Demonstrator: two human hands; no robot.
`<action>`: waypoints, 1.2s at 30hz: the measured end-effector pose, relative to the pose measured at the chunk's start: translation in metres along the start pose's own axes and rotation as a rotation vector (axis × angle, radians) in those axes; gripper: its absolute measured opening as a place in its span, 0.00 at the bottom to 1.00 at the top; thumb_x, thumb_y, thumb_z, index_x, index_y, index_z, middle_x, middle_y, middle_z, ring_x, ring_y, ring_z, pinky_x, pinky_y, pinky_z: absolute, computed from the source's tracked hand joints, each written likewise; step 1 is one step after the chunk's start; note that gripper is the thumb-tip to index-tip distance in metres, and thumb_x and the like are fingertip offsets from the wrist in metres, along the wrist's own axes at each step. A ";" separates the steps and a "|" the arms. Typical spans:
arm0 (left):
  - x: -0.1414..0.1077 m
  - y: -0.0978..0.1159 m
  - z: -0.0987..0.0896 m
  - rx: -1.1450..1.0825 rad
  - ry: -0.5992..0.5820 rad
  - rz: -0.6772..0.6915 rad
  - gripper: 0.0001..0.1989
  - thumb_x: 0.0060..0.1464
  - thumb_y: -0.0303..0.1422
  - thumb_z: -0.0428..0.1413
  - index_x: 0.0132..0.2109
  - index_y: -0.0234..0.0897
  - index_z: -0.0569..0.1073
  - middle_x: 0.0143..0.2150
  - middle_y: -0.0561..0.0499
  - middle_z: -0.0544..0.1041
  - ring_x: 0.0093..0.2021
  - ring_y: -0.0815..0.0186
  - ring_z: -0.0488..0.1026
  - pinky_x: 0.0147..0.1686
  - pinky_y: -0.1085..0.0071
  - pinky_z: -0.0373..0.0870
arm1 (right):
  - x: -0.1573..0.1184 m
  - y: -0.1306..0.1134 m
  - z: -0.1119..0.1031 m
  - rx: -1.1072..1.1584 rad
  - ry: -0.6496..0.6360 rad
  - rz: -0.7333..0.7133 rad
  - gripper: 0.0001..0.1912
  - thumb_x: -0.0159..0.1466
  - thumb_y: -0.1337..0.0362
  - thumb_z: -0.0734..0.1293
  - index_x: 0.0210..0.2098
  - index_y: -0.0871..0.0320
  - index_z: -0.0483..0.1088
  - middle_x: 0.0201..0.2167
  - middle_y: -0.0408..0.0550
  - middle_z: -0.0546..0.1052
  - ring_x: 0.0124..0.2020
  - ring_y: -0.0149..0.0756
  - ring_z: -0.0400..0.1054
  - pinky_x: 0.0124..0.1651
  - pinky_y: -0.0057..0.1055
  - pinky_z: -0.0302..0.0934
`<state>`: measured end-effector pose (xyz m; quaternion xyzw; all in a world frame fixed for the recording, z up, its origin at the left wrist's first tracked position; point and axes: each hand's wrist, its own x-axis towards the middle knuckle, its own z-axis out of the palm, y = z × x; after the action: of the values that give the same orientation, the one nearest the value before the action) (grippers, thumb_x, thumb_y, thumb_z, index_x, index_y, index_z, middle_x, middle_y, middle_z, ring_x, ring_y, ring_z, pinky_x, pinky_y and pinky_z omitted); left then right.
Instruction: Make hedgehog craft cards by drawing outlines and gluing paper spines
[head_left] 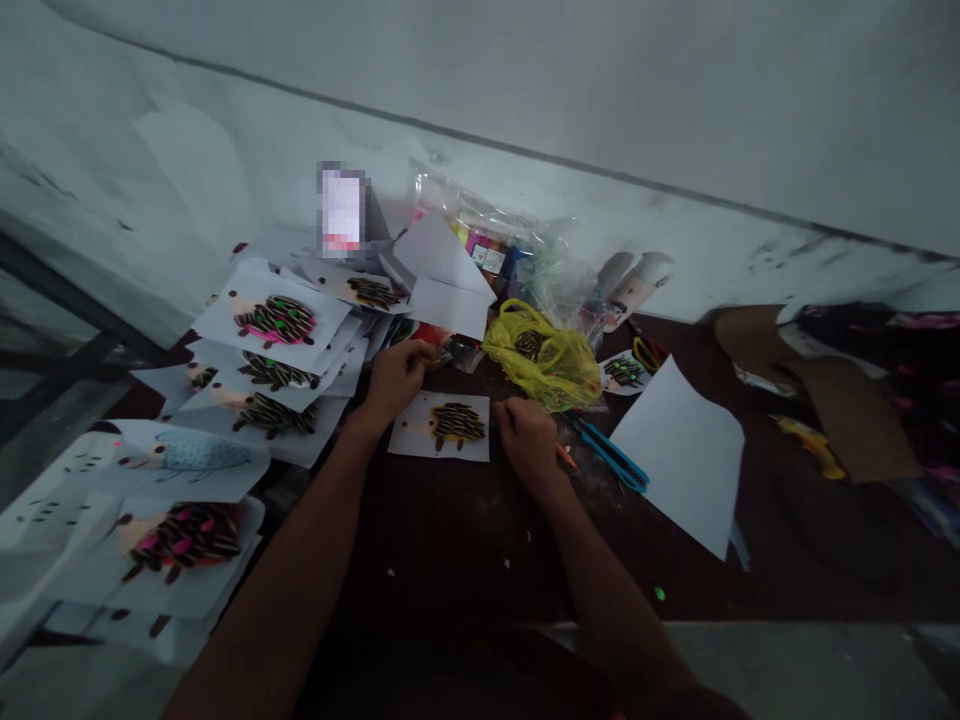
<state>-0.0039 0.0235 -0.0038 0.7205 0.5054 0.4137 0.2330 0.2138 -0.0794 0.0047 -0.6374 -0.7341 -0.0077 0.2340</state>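
A white paper card (403,441) lies flat on the dark table in front of me. On it is a hedgehog picture (456,422) with dark striped seeds for spines, on a yellow body. My left hand (399,378) is just above the card's top left corner, its fingers curled together beside a small clear plastic packet (465,355). Whatever those fingers hold is hidden. My right hand (529,440) rests at the card's right edge with its fingers bent closed; their contents cannot be made out. An orange stick-like item (566,457) shows beside that hand.
Blue-handled scissors (615,458) and a white sheet (686,455) lie to the right. A yellow plastic bag (574,375) holding seeds sits behind my right hand. Finished-looking hedgehog cards (274,320) are piled at left. Cardboard (851,420) lies far right; a wall stands behind.
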 end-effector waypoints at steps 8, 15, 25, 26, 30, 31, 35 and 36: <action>-0.001 -0.005 0.003 0.054 -0.014 0.009 0.13 0.51 0.23 0.49 0.38 0.36 0.78 0.39 0.49 0.82 0.40 0.63 0.77 0.44 0.68 0.71 | -0.002 -0.003 -0.002 0.022 0.052 -0.046 0.11 0.71 0.67 0.59 0.37 0.58 0.74 0.35 0.50 0.78 0.39 0.39 0.69 0.44 0.32 0.57; 0.001 -0.008 0.006 0.010 0.001 0.108 0.18 0.48 0.21 0.48 0.42 0.35 0.77 0.46 0.46 0.81 0.48 0.62 0.77 0.52 0.65 0.72 | -0.003 -0.001 0.002 0.000 0.131 -0.116 0.15 0.73 0.64 0.58 0.32 0.57 0.70 0.30 0.48 0.76 0.34 0.37 0.67 0.42 0.33 0.56; 0.001 -0.011 0.012 -0.051 0.051 0.123 0.17 0.48 0.21 0.49 0.40 0.34 0.79 0.40 0.45 0.81 0.42 0.60 0.78 0.46 0.63 0.74 | -0.004 -0.001 0.005 -0.006 0.130 -0.158 0.15 0.72 0.64 0.60 0.28 0.56 0.67 0.28 0.47 0.75 0.32 0.37 0.67 0.40 0.33 0.54; 0.001 -0.010 0.011 -0.043 0.060 0.126 0.16 0.49 0.21 0.49 0.40 0.34 0.79 0.39 0.46 0.81 0.41 0.60 0.77 0.45 0.64 0.74 | -0.004 -0.001 0.005 -0.007 0.126 -0.160 0.15 0.72 0.65 0.60 0.28 0.56 0.67 0.27 0.47 0.76 0.32 0.37 0.67 0.39 0.33 0.54; 0.001 -0.001 0.007 0.003 0.130 0.146 0.15 0.50 0.21 0.49 0.39 0.35 0.79 0.39 0.46 0.77 0.40 0.60 0.75 0.42 0.64 0.73 | -0.004 0.000 0.005 -0.013 0.140 -0.161 0.15 0.72 0.65 0.60 0.28 0.56 0.68 0.27 0.47 0.76 0.32 0.37 0.67 0.38 0.33 0.54; 0.001 0.001 0.007 0.010 0.142 0.150 0.15 0.50 0.21 0.50 0.39 0.35 0.79 0.41 0.45 0.77 0.42 0.60 0.74 0.44 0.64 0.73 | -0.004 0.000 0.005 -0.014 0.145 -0.160 0.15 0.72 0.65 0.59 0.28 0.56 0.68 0.27 0.47 0.76 0.32 0.37 0.67 0.38 0.33 0.54; 0.002 0.002 0.008 0.100 0.100 0.157 0.18 0.51 0.24 0.54 0.49 0.37 0.77 0.52 0.43 0.74 0.54 0.55 0.70 0.54 0.58 0.69 | -0.003 -0.001 0.003 -0.008 0.148 -0.160 0.16 0.72 0.65 0.60 0.27 0.56 0.67 0.27 0.47 0.76 0.32 0.37 0.67 0.38 0.33 0.54; 0.002 0.001 0.009 0.135 0.074 0.154 0.20 0.51 0.25 0.55 0.52 0.36 0.76 0.54 0.43 0.73 0.56 0.53 0.69 0.56 0.56 0.67 | -0.003 -0.002 0.002 -0.004 0.147 -0.161 0.15 0.71 0.65 0.60 0.27 0.56 0.67 0.27 0.47 0.76 0.32 0.37 0.67 0.38 0.33 0.54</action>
<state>0.0045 0.0256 -0.0074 0.7556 0.4835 0.4218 0.1324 0.2119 -0.0820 0.0020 -0.5746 -0.7637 -0.0745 0.2847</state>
